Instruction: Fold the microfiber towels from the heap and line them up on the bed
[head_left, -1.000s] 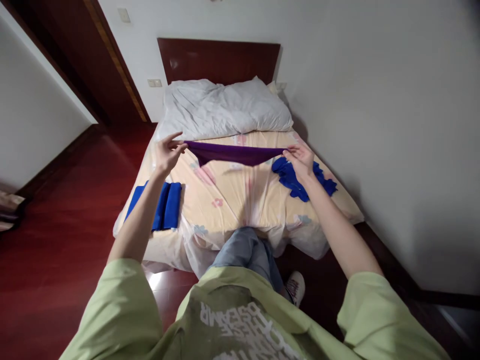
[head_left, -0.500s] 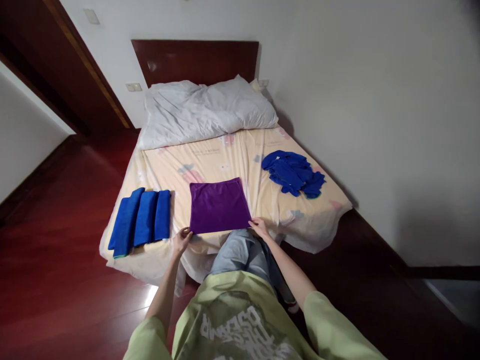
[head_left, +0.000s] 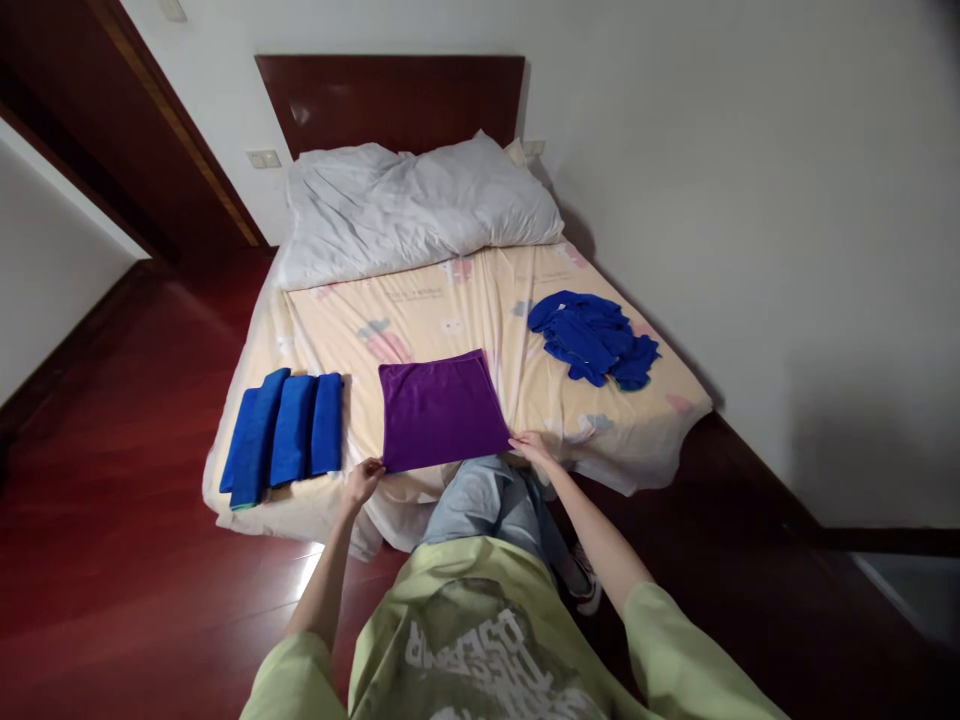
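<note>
A purple towel (head_left: 444, 412), folded into a rough square, lies at the front edge of the bed. My left hand (head_left: 365, 482) pinches its near left corner, and my right hand (head_left: 531, 447) pinches the near right corner, so the near edge is drawn straight between them. To the left are several folded blue towels (head_left: 291, 430) side by side, partly overlapping. On the right side of the bed sits a crumpled heap of blue cloth (head_left: 592, 340).
The bed (head_left: 450, 318) has a cream sheet with a printed pattern. A white quilt or pillow (head_left: 420, 215) lies bunched against the dark red headboard (head_left: 397, 100). A wall (head_left: 750, 250) rises at the right, and dark red floor (head_left: 127, 480) stretches to the left.
My right hand has moved slightly to the right with its corner of the purple towel, and the near edge now slants a little. The camera view has shifted slightly.
</note>
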